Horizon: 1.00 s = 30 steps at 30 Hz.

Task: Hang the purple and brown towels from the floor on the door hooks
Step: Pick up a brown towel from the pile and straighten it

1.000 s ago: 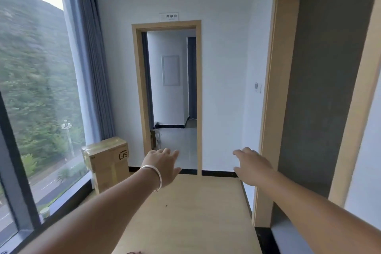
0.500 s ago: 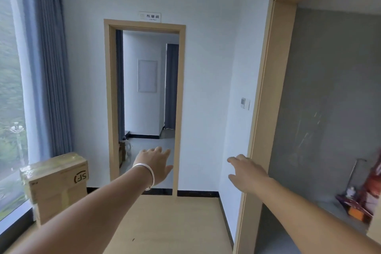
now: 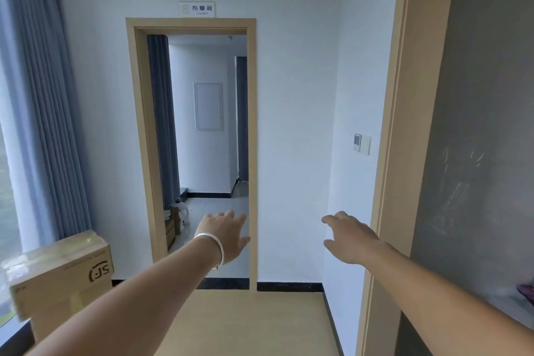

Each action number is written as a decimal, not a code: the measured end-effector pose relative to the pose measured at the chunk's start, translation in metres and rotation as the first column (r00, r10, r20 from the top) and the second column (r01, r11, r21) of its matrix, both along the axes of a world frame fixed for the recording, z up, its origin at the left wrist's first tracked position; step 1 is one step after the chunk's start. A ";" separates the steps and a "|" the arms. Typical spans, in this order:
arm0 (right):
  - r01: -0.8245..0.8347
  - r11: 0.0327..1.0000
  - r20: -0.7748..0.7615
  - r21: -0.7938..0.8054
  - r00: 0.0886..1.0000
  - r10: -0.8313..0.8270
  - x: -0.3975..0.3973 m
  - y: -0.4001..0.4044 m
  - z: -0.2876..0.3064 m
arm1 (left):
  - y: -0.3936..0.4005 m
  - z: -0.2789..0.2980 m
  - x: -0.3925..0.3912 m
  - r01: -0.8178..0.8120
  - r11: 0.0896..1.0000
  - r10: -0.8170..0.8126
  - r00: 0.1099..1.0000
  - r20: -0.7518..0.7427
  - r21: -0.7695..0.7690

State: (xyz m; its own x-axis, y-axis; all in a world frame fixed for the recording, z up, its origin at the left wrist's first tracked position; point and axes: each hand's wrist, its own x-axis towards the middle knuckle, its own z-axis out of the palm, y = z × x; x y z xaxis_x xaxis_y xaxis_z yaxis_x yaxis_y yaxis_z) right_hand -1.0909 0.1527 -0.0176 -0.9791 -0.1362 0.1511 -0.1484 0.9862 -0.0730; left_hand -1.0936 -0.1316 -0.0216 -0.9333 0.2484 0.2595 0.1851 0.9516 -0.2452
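Facing a white wall [image 3: 294, 95], the person holds both arms out in front, and neither hand carries anything. A wood-framed doorway [image 3: 192, 23] is cut through this wall and opens onto a farther room with a pale tiled floor [image 3: 215, 208], a white wall panel [image 3: 208, 106] and a dark curtain [image 3: 161, 113] just inside its left edge. Along the left side of the near room a long grey-blue curtain [image 3: 37, 95] hangs beside a window. On the right a second, wider wooden door frame [image 3: 404, 124] borders a grey wall [image 3: 476, 139] marked with faint pale scratches. Below, a light wooden floor [image 3: 245, 324] runs up to a black skirting strip. A cardboard box [image 3: 62, 274] printed with a logo stands at the lower left, near the window.

Reaching forward in front of the doorway, the left hand [image 3: 224, 235] is palm down with its fingers straight and loosely together, a silver bracelet [image 3: 213, 246] round the wrist. Over by the wide frame, the right hand [image 3: 349, 237] is also palm down, its fingers relaxed and slightly spread, touching nothing. A wall switch [image 3: 362, 143] sits above it, and a small sign [image 3: 197, 9] hangs over the doorway. A white jug [image 3: 181, 209] stands on the tiles beyond. The purple and brown towels and the hooks are out of view.
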 end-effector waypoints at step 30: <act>-0.032 0.999 0.013 0.043 0.999 0.032 -0.472 0.024 0.004 | 0.037 0.007 -0.481 0.007 0.998 -0.006 1.000 -0.013 0.064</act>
State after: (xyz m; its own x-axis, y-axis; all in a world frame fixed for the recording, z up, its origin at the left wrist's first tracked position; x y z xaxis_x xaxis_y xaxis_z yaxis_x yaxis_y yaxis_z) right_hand -1.5627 0.1763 -0.0132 -0.9758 -0.1738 0.1329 -0.1795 0.9832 -0.0323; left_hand -1.5743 -0.0948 -0.0142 -0.9283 0.2369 0.2866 0.1888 0.9643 -0.1857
